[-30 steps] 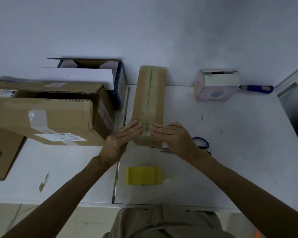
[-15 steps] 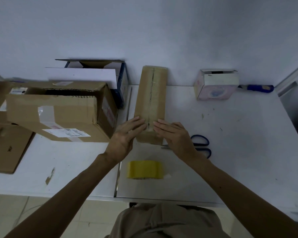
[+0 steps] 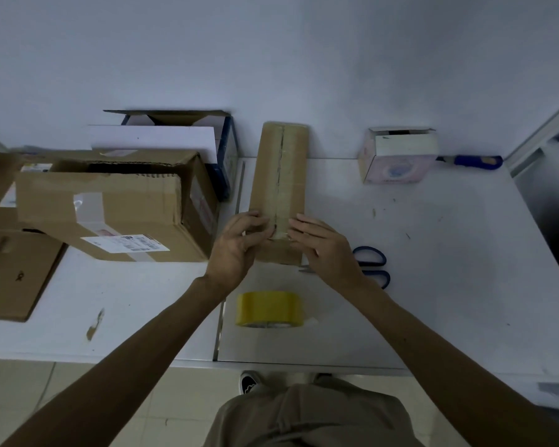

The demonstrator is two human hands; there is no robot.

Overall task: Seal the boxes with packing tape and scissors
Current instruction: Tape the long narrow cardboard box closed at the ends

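Fingers (image 3: pixel 261 224) of the left hand (image 3: pixel 234 253) are bent a little, tips pressing on the near end of the box (image 3: pixel 295 188) just left of its taped seam (image 3: pixel 280 175). The right hand (image 3: pixel 328 251) lays its fingers (image 3: pixel 304 222) straighter and slightly apart, just right of the seam. Neither hand grips anything I can make out.

Nearest me, the tape roll (image 3: pixel 268 309) sits on the table (image 3: pixel 433 285) at 6 o'clock from the hands, a loose end sticking out toward 3. The scissors (image 3: pixel 370 266) lie at 4 o'clock from the box's near end, partly hidden by the right wrist. The box runs toward 12, up to the wall (image 3: pixel 271 59). At its 9 sits an open carton (image 3: pixel 110 204) and at its 2 a pink box (image 3: pixel 397 156), with a blue handle (image 3: pixel 475 162) at 3 o'clock from the pink box.
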